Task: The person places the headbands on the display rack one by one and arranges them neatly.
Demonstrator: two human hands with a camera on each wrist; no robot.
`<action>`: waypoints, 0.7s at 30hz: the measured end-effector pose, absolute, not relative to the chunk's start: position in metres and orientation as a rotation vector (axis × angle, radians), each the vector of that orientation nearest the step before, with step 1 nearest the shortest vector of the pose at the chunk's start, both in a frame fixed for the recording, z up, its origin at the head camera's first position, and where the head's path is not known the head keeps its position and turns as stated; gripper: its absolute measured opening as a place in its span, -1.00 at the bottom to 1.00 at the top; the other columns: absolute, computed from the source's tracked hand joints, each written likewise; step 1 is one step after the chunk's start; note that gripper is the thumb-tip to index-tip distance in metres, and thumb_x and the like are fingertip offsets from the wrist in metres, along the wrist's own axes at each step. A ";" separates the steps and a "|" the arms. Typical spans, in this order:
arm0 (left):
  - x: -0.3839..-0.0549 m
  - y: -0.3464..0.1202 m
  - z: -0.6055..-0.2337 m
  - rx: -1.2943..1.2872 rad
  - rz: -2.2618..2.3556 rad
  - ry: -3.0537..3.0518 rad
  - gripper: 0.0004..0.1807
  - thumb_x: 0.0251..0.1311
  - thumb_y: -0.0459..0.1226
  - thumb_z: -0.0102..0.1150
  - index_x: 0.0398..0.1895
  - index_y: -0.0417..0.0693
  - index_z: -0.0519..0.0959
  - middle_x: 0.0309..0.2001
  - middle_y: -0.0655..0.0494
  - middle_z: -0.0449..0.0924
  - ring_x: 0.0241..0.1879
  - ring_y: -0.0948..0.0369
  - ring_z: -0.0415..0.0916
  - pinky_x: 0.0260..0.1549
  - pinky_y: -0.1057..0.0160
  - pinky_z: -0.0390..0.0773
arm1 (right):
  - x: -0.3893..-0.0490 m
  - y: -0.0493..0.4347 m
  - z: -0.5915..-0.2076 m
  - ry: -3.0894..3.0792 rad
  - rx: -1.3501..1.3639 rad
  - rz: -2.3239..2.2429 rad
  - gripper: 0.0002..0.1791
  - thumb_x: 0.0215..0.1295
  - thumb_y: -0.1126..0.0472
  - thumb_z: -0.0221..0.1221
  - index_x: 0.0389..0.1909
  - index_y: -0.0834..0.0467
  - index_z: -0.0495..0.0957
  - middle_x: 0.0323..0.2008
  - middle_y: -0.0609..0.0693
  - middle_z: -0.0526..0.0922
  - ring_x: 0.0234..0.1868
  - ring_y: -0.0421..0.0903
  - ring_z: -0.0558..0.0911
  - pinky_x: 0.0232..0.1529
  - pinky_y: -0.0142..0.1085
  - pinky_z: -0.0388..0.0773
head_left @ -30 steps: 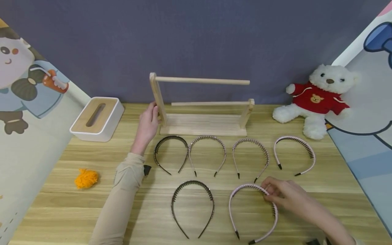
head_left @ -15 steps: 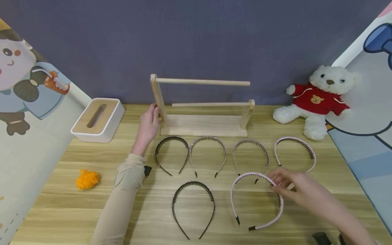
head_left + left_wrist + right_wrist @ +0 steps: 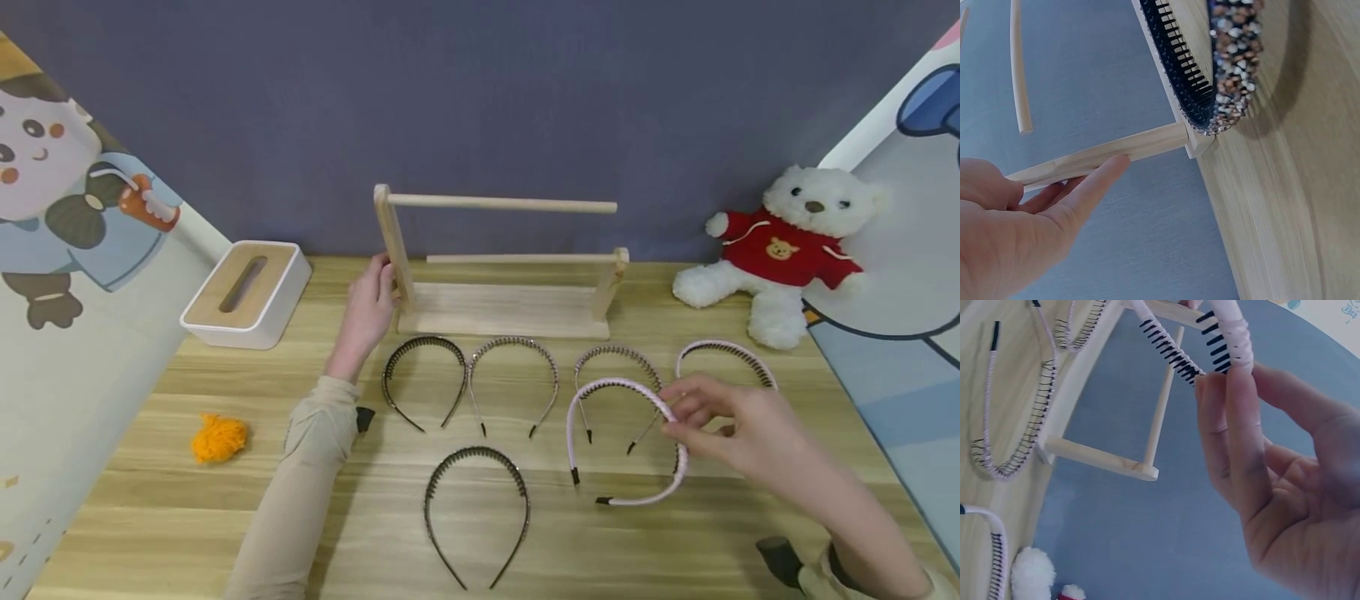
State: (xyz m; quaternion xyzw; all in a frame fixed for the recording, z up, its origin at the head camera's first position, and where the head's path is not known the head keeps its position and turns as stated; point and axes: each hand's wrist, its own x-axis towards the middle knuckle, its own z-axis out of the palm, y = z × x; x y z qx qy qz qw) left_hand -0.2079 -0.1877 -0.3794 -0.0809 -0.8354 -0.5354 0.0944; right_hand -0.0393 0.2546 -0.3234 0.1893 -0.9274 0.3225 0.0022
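Note:
My right hand (image 3: 742, 421) pinches a pale pink headband (image 3: 615, 382) by its right side, raised above the table with its tips toward me. Black comb teeth line the band's inside in the right wrist view. My left hand (image 3: 367, 308) holds the left upright of a wooden two-bar rack (image 3: 502, 308), thumb and fingers on either side of the post (image 3: 1147, 142). In front of the rack lie a dark headband (image 3: 423, 340), two thin pinkish headbands (image 3: 513, 342) and another pale pink headband (image 3: 723, 343), partly hidden by my right hand. A second dark headband (image 3: 476, 452) lies nearer.
A white tissue box (image 3: 270, 308) with a wooden lid stands at the back left. Below it lies an orange yarn clump (image 3: 219, 438). A white teddy bear (image 3: 787, 246) in a red hoodie sits at the back right, against the wall.
My right hand has lifted the pale pink headband from the near part of the table and carried it forward, toward the rack. The left hand keeps its place on the upright.

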 end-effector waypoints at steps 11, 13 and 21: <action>-0.207 -0.188 -0.379 -0.254 -1.606 -2.470 -0.51 0.76 -0.26 -0.29 0.49 -0.44 0.33 0.37 -0.50 0.43 0.35 -0.36 0.47 0.17 -0.09 0.74 | -0.051 0.241 -0.298 -2.932 0.366 1.087 -0.62 0.24 0.17 0.58 0.04 0.08 0.74 -0.32 -0.15 0.76 -0.32 -0.28 0.72 -0.46 -0.40 0.65; -0.207 -0.187 -0.380 -0.253 -1.596 -2.476 -0.51 0.76 -0.26 -0.30 0.49 -0.43 0.33 0.36 -0.50 0.43 0.34 -0.36 0.48 0.17 -0.10 0.75 | -0.054 0.239 -0.295 -2.894 0.332 1.104 -0.61 0.23 0.17 0.59 0.05 0.10 0.74 -0.33 -0.12 0.77 -0.33 -0.28 0.72 -0.51 -0.41 0.63; -0.206 -0.187 -0.381 -0.240 -1.577 -2.483 -0.51 0.76 -0.25 -0.31 0.48 -0.44 0.33 0.34 -0.50 0.46 0.31 -0.36 0.51 0.16 -0.12 0.75 | -0.066 0.232 -0.287 -2.670 0.308 1.178 -0.60 0.16 0.36 0.60 0.03 0.22 0.76 -0.34 -0.12 0.78 -0.35 -0.33 0.71 -0.54 -0.53 0.63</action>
